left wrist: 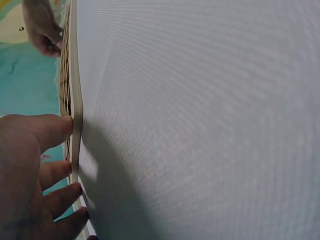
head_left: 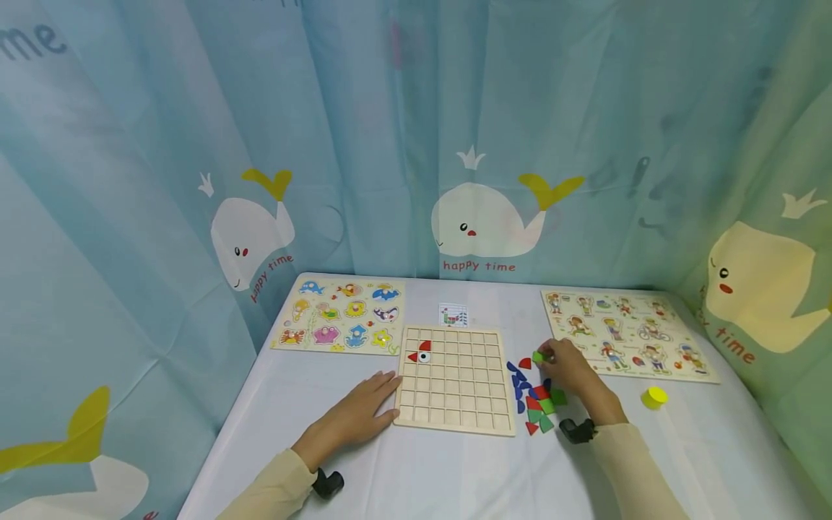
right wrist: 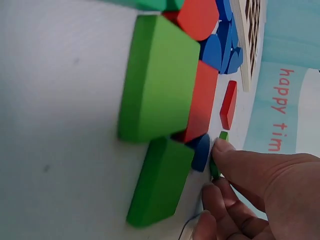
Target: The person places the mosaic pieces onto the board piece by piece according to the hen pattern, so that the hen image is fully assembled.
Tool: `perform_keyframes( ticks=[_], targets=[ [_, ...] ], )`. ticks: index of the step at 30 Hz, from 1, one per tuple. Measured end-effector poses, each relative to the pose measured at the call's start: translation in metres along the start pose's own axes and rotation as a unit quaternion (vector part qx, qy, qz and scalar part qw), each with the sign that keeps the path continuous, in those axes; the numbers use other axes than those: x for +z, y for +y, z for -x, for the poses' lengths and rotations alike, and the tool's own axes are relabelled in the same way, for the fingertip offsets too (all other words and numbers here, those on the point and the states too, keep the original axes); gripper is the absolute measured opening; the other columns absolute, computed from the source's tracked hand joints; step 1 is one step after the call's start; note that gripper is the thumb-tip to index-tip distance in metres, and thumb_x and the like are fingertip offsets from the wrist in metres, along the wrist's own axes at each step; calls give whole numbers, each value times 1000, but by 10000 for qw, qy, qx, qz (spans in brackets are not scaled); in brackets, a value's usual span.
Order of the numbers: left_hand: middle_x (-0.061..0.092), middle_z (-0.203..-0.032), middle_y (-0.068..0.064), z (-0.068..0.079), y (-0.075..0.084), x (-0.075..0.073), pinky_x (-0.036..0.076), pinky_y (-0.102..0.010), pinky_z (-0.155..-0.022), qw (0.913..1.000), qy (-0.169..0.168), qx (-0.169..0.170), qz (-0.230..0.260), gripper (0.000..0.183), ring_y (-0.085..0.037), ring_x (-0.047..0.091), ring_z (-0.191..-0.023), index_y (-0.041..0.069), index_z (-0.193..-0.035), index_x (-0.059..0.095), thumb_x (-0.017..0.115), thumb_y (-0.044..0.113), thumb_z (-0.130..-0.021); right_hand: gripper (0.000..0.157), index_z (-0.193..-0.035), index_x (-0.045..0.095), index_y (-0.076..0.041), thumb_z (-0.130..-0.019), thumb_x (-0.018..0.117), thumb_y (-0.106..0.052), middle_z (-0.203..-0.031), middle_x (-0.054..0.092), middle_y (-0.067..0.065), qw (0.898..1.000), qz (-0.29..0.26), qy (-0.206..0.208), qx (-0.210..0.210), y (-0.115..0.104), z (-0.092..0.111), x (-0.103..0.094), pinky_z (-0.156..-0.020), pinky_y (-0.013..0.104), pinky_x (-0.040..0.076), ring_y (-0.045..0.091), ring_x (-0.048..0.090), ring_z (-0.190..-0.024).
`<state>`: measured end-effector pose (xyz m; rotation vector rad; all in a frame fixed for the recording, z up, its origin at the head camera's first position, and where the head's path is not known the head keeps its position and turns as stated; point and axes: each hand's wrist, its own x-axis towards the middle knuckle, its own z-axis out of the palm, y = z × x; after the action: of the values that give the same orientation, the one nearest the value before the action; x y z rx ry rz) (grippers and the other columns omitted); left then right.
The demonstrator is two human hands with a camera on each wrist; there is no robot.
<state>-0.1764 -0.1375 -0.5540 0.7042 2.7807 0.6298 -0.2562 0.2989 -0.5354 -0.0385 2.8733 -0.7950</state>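
My left hand (head_left: 364,410) rests at the left edge of a wooden grid board (head_left: 459,404), its fingertips and thumb touching the rim in the left wrist view. Three pieces sit in the board's upper left: a red quarter-round (head_left: 425,346), a red triangle (head_left: 412,357) and a white tile with a black dot (head_left: 425,357). Right of the board, my right hand (head_left: 570,365) pinches a small green block (head_left: 539,357) between thumb and fingers. Close by lie a loose red piece (right wrist: 228,105), a light green block (right wrist: 162,82) and a darker green block (right wrist: 162,182).
Loose blue pieces (head_left: 518,383) lie along the board's right edge. A small pattern card (head_left: 453,315) lies behind the board. A sea-animal puzzle (head_left: 338,315) is at the back left, a figure puzzle (head_left: 627,336) at the back right. A yellow cylinder (head_left: 654,397) stands at the right.
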Motion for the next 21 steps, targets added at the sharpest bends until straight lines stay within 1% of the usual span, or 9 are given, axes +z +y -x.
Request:
perform_keyframes(
  ticks=[4, 8, 10, 14, 18, 21],
  targets=[
    [38, -169, -10, 0, -1, 1, 31, -55, -128, 10000, 16, 16, -17, 64, -35, 32, -158, 13, -164, 41, 60, 39, -108, 26, -121, 62, 10, -100, 67, -4, -116, 60, 28, 9999, 69, 75, -33, -5, -4, 3, -95, 55, 56, 38, 60, -105],
    [38, -169, -10, -1, 0, 1, 31, -55, -128, 10000, 0, 30, -44, 65, -35, 32, -158, 13, -164, 41, 59, 39, -108, 27, -120, 63, 11, -100, 68, -6, -116, 60, 29, 9996, 101, 254, -44, -10, -10, 6, -94, 59, 50, 40, 58, -105],
    [38, -169, -10, -1, 0, 1, 31, -55, -128, 10000, -17, 27, -49, 65, -34, 32, -158, 13, -164, 40, 59, 40, -107, 28, -120, 63, 12, -100, 68, -6, -117, 59, 31, 9994, 86, 342, -65, -16, -12, 8, -92, 59, 50, 41, 58, -104],
    [38, -169, -10, -1, 1, 0, 31, -55, -128, 10000, -26, 13, -48, 65, -35, 32, -158, 13, -163, 41, 60, 39, -107, 30, -122, 63, 12, -100, 69, -8, -119, 59, 32, 9990, 146, 392, -167, -39, -14, 13, -90, 58, 53, 43, 61, -105],
    [39, -169, -11, 0, 1, 0, 31, -55, -128, 10000, 2, 24, -50, 65, -36, 33, -158, 13, -163, 41, 60, 39, -107, 28, -123, 64, 9, -101, 68, -8, -120, 60, 29, 9985, 209, 295, -415, -70, -10, 24, -92, 58, 54, 42, 63, -108],
    [38, -169, -10, 0, 1, 1, 31, -55, -128, 10000, 0, 10, -49, 65, -35, 32, -158, 13, -163, 41, 60, 39, -107, 25, -121, 65, 7, -100, 69, -5, -118, 61, 26, 9965, 171, 249, -783, -93, -4, 35, -92, 59, 55, 40, 64, -107]
  ],
)
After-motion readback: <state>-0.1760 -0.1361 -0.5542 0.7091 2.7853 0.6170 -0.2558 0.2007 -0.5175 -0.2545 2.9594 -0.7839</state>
